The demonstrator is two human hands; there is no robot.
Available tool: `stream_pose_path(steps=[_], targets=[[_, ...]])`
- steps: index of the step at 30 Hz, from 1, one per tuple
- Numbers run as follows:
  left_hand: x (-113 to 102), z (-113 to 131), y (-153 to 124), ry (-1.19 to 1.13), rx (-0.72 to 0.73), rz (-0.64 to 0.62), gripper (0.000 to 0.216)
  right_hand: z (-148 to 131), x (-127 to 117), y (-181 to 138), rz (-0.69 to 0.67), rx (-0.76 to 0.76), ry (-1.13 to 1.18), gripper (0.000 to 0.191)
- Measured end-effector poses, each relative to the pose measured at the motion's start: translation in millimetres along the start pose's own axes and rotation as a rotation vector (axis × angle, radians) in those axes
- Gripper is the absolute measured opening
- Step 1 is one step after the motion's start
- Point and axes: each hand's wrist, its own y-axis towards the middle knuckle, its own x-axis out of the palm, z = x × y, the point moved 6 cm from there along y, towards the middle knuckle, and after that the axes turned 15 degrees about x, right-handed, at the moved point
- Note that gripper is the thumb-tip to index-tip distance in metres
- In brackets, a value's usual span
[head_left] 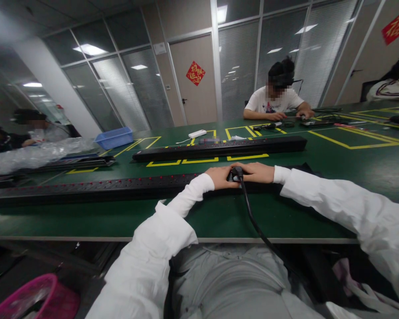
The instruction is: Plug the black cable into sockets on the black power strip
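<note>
A long black power strip [86, 188] with red switches lies across the green table in front of me. A black plug [236, 173] sits on the strip, and its black cable [254, 221] runs down over the table's front edge toward my lap. My left hand [221, 177] and my right hand [257, 172] meet at the plug, fingers closed around it from both sides. Both arms wear white sleeves.
A second black power strip [219, 148] lies farther back among yellow floor-tape boxes. A blue tray [115, 137], clear plastic wrap [36, 155] and a white device [197, 134] lie beyond. Other people sit at the far right and left. A pink basket [33, 299] stands below left.
</note>
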Motion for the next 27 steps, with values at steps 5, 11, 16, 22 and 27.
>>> stream_pose_path(steps=[5,11,16,22,27], targets=[[-0.3,0.2,-0.2,0.011,0.013,0.009,0.069,-0.7,-0.2,-0.3,-0.006,-0.005,0.011,0.054],[-0.6,-0.7,-0.6,0.006,0.035,0.026,0.07,-0.2,-0.4,0.0,-0.014,-0.008,0.005,0.053],[-1.1,-0.7,-1.5,0.004,0.007,0.005,0.07,0.0,-1.2,-0.2,-0.001,-0.009,0.006,0.053],[-1.5,0.4,-1.2,0.007,0.009,0.004,0.07,0.1,-1.6,-0.5,-0.002,-0.008,0.02,0.053],[-0.3,-0.7,-0.5,0.012,0.003,0.003,0.07,1.8,-0.1,0.7,0.008,-0.016,0.003,0.051]])
